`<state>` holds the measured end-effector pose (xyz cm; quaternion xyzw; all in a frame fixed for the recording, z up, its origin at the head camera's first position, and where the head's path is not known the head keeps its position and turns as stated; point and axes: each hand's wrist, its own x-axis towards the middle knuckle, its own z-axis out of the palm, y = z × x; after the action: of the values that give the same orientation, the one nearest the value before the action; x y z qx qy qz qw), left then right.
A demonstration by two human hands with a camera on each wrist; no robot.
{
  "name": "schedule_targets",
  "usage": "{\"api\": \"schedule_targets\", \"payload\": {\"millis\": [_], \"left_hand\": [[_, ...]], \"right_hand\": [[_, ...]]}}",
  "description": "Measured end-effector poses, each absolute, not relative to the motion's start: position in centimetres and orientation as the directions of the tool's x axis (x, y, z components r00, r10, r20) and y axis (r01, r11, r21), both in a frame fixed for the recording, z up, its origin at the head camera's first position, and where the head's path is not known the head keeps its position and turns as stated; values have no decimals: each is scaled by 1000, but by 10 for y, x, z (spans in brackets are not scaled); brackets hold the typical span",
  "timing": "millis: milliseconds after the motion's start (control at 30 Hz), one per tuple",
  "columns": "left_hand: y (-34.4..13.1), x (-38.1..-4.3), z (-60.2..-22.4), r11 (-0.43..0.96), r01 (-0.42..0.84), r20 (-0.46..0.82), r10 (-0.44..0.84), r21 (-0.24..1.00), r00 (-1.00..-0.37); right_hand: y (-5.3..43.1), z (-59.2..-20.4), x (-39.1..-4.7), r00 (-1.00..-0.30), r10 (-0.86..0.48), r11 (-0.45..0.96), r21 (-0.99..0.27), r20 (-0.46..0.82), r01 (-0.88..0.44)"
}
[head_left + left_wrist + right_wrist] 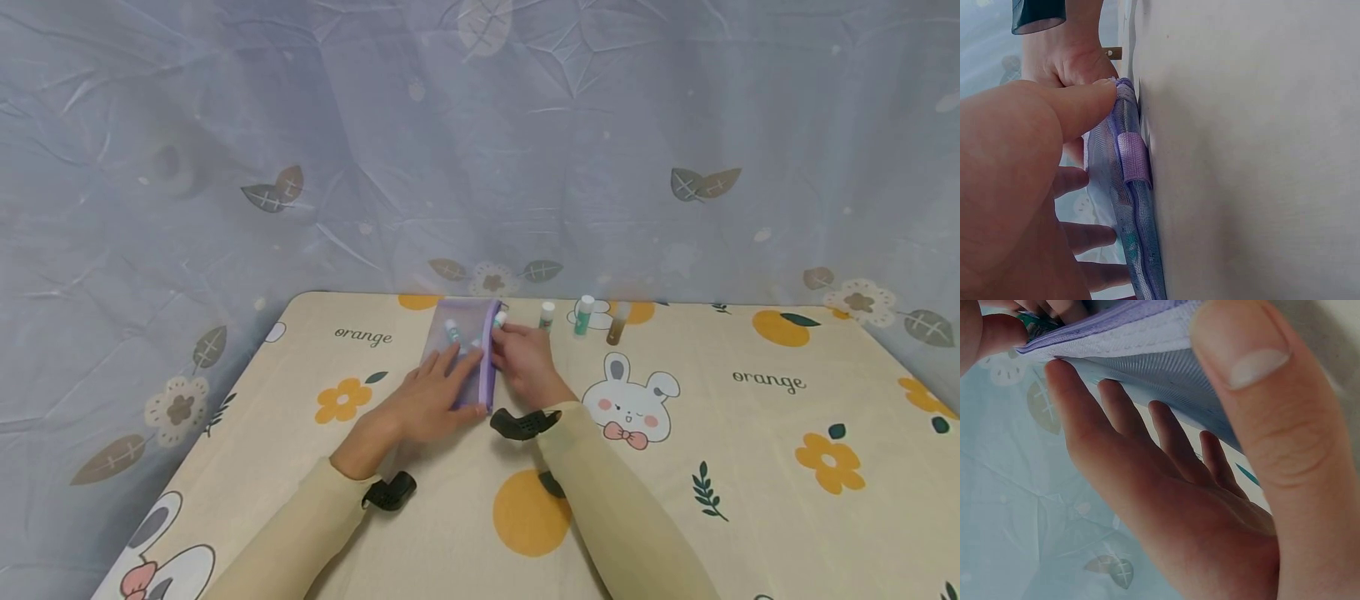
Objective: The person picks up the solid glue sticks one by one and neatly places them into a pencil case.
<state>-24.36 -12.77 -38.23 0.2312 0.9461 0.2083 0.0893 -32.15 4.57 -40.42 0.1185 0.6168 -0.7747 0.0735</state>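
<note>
A purple mesh zip pouch [471, 383] lies on the patterned cloth. Through its mesh a white-capped, teal-labelled tube [453, 330] shows, and part of another white-capped tube near the left fingertips. My left hand [431, 404] rests on the pouch with spread, straight fingers; its thumb [1091, 103] touches the pouch's near end. At the pouch's zip side, my right hand [525, 358] pinches a small white-capped tube [501, 318], like a lip balm, at the opening. Its green body [1035, 324] shows between the fingers in the right wrist view.
Right of the pouch stand a green tube with a white cap [547, 315], a taller teal one [582, 317] and a brown tube with a pale cap [618, 323]. A patterned curtain [480, 167] hangs behind the table's far edge. The cloth [660, 508] spreads out to the right.
</note>
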Motion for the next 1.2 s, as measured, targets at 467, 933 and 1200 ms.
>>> {"api": "schedule_targets", "payload": {"millis": [467,933,1200], "left_hand": [[-128,-245,-383,812,402,-77,475,423,-877],[-127,-245,-383,812,398,-81,473,426,-877],[-127,-246,-383,812,396,-85,473,428,-877]], "right_hand": [[44,-400,-320,-963,94,-165,-957,-254,237],[44,-399,-319,-969,116,-113,-972,-219,207],[44,-398,-320,-980,156,63,-989,-126,138]]}}
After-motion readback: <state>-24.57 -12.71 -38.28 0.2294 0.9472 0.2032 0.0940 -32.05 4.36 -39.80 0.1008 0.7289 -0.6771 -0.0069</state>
